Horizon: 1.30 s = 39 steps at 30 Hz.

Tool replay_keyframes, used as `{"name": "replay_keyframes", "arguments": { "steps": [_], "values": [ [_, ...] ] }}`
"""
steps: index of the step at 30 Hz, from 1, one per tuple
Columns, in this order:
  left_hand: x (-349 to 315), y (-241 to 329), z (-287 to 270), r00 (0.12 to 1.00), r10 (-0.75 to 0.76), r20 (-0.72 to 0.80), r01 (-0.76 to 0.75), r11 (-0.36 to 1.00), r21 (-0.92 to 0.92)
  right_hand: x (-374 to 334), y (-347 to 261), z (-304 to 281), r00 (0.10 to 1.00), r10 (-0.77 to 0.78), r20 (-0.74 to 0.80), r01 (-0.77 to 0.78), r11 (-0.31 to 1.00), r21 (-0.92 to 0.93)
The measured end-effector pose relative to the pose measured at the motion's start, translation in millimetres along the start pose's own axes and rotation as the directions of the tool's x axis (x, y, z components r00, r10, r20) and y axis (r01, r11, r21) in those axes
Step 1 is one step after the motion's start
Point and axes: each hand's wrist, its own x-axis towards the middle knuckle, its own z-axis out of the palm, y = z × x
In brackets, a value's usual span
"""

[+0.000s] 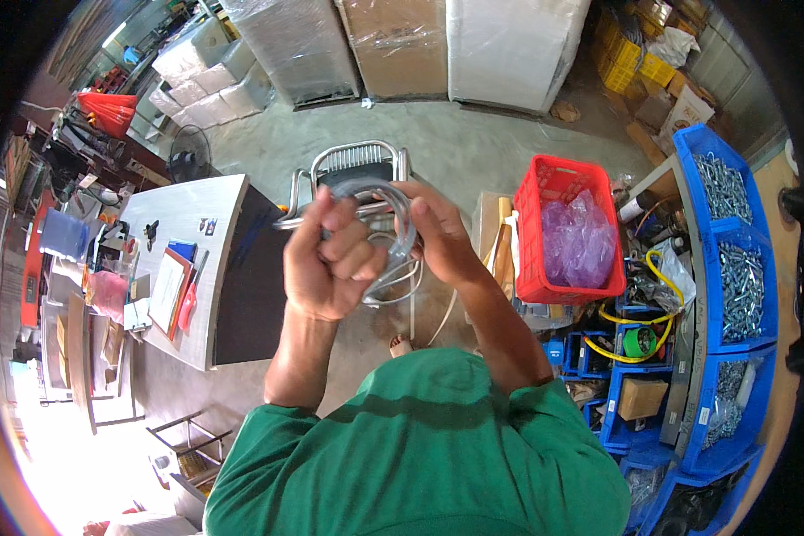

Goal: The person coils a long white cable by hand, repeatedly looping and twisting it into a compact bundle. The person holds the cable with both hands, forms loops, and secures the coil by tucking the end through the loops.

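Both my hands hold a coil of clear greyish tubing in front of my chest. My left hand is closed in a fist at the coil's left side. On the opposite side my right hand grips the coil, its fingers partly hidden behind the loop. Pale, thinner loops show below my hands; whether they belong to the same coil I cannot tell. Just beyond stands a metal-framed chair with a dark seat, partly covered by my hands.
To the left stands a desk with papers, a clipboard and a red-handled tool. A red crate with purple plastic bags is at right, beside blue bins of screws and a yellow hose. Wrapped boxes line the back, near a fan.
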Motion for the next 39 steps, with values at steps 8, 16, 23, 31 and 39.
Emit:
{"name": "replay_keyframes", "arguments": {
  "steps": [8,16,23,31,39],
  "values": [
    [15.7,56.9,21.7,0.976,0.167,0.137,-0.159,0.985,-0.067,-37.7,19.1,-7.0,0.947,0.212,0.243,-0.172,0.97,-0.174],
    [37.9,102.8,50.8,0.912,0.184,0.366,-0.193,0.981,-0.012,-38.5,35.3,-31.2,0.857,0.334,0.391,-0.325,0.941,-0.092],
    [49.2,132.2,63.5,0.889,0.236,0.393,-0.251,0.968,-0.013,-45.6,43.5,-7.7,0.896,0.085,0.435,-0.2,0.953,0.227],
    [29.4,182.9,57.4,0.836,0.333,0.436,-0.398,0.915,0.063,-55.6,46.4,-10.2,0.91,0.215,0.353,-0.336,0.883,0.328],
    [-3.7,233.5,64.8,0.752,0.5,0.43,-0.62,0.758,0.202,-54.1,20.0,-49.9,0.838,0.519,0.166,-0.404,0.797,-0.449]
  ]
}}
